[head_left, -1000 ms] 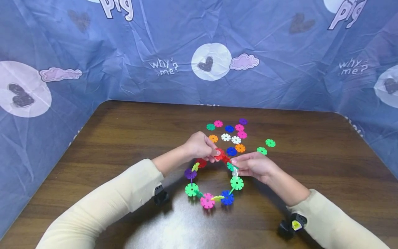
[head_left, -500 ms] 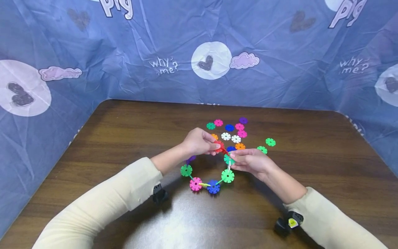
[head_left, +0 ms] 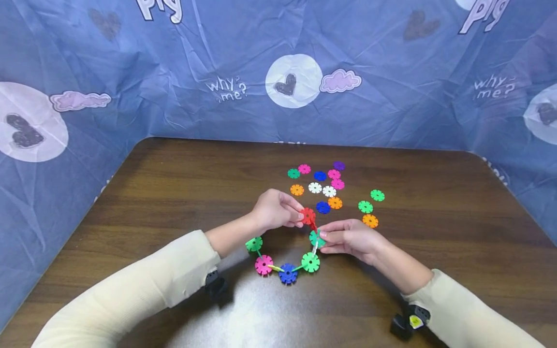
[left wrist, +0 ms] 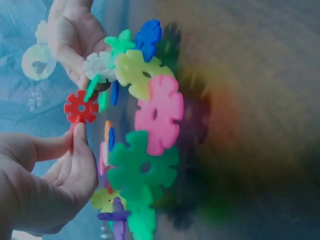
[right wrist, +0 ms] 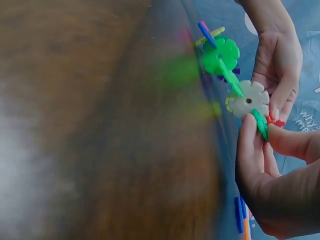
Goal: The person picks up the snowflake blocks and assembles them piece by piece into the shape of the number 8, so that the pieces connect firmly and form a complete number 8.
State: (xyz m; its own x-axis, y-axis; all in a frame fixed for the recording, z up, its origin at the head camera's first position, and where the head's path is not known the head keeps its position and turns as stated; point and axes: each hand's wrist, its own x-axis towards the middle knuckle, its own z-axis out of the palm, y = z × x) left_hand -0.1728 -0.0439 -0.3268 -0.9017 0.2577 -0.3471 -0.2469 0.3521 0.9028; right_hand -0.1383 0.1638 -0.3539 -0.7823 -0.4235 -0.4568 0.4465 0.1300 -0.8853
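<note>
A chain of notched plastic interlocking discs [head_left: 287, 273] hangs between my hands in a curved loop, its pieces set crosswise to each other. My left hand [head_left: 275, 210] pinches a red disc [head_left: 308, 216] at its upper end, between thumb and fingers. A second red disc, almost edge-on, links it to a teal-green disc [head_left: 316, 238]. My right hand [head_left: 353, 239] pinches that teal-green disc by its edge. Below, a white disc [right wrist: 248, 100] leads to a bright green one [head_left: 311, 262]. Purple and yellow discs show low in the left wrist view; my left hand and forearm hide them in the head view.
Loose discs lie flat beyond my hands: white [head_left: 315, 187], blue [head_left: 323, 207], pink, purple, teal and orange. Two green discs [head_left: 377, 195] and an orange disc [head_left: 370, 221] lie to the right. A blue printed cloth [head_left: 183, 96] stands behind the brown table [head_left: 174, 174].
The loop first swung up and left, then sank a little, ending left of where it started. Both hands keep their pinches. The orange disc beside my right hand has come into view.
</note>
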